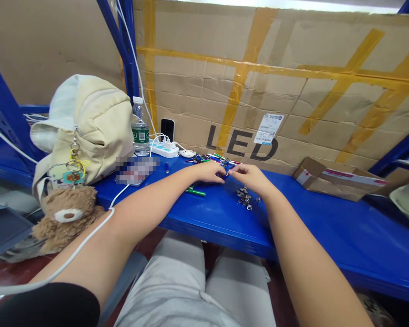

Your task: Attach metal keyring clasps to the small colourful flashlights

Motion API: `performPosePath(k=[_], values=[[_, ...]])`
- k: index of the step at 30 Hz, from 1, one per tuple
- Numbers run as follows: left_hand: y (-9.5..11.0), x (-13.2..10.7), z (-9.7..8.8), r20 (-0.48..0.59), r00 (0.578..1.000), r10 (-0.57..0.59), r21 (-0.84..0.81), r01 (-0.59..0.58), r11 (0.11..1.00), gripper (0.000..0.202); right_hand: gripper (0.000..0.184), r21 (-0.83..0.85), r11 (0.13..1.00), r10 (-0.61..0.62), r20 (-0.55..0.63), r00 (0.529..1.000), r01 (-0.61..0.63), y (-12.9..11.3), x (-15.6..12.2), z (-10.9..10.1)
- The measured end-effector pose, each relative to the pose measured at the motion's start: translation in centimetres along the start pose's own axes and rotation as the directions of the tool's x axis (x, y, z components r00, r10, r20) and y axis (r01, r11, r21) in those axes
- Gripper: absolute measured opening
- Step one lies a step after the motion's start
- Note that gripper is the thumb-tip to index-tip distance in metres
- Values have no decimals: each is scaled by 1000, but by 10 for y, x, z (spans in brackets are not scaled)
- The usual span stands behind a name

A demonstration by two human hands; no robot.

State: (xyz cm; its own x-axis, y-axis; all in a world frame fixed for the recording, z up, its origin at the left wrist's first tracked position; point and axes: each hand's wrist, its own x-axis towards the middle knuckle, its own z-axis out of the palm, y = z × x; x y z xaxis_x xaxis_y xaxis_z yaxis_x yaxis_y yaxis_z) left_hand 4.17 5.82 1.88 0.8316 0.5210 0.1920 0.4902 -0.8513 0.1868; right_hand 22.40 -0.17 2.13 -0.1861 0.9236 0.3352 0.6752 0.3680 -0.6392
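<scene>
My left hand [211, 172] reaches over the blue tabletop with its fingers curled at the near side of a pile of small shiny coloured pieces [221, 158]. My right hand [249, 176] faces it, thumb and fingers pinched together close to the left fingertips. A small dark, shiny piece shows between the two hands; its kind is too small to make out. Below my right hand lies a loose cluster of small silver metal pieces [243, 197]. A green tube-shaped piece [195, 192] rests just under my left wrist.
Left on the blue table [313, 222] are a cream backpack [98, 122] with a teddy bear charm [68, 213], a water bottle [141, 131], a power strip [163, 149] and a phone [138, 171]. An open cardboard box [341, 181] sits right. A large carton [197, 91] stands behind.
</scene>
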Motion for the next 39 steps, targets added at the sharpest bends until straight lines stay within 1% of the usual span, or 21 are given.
performPosePath(k=[4,7,10,12,18,22,24,29,36,39], values=[[0,0,0,8,1000,-11,0,11,1000,21,23,-29,999,16,-28,999,-16,-5,-1,1],[0,1,1,2,1000,-20,20,20,1000,21,18,-42,999,19,-89,996,-23,-7,0,1],[-1,1,1,-6,1000,-15,21,15,1000,21,19,-69,997,11,-145,989,-21,-6,0,1],[-1,1,1,-4,1000,-18,3,18,1000,24,20,-83,996,1,-155,988,-14,-5,1,1],[1,-1,-1,44,998,-43,-88,47,995,27,22,-121,990,-85,-136,987,69,-1,2,2],[1,-1,-1,65,994,-85,-139,93,986,26,25,-155,981,-138,-151,979,114,0,1,2],[0,-1,-1,73,991,-108,-156,118,981,26,27,-172,976,-155,-134,979,131,0,1,2],[-4,-1,-1,92,987,-135,-183,150,972,26,33,-186,976,-122,-21,992,116,-2,-2,3],[-4,-1,-1,78,990,-117,-161,129,978,25,36,-173,981,-95,-47,994,86,-3,-1,3],[-4,-1,0,61,992,-112,-131,119,984,25,36,-182,979,-105,-41,994,96,-4,-2,3]])
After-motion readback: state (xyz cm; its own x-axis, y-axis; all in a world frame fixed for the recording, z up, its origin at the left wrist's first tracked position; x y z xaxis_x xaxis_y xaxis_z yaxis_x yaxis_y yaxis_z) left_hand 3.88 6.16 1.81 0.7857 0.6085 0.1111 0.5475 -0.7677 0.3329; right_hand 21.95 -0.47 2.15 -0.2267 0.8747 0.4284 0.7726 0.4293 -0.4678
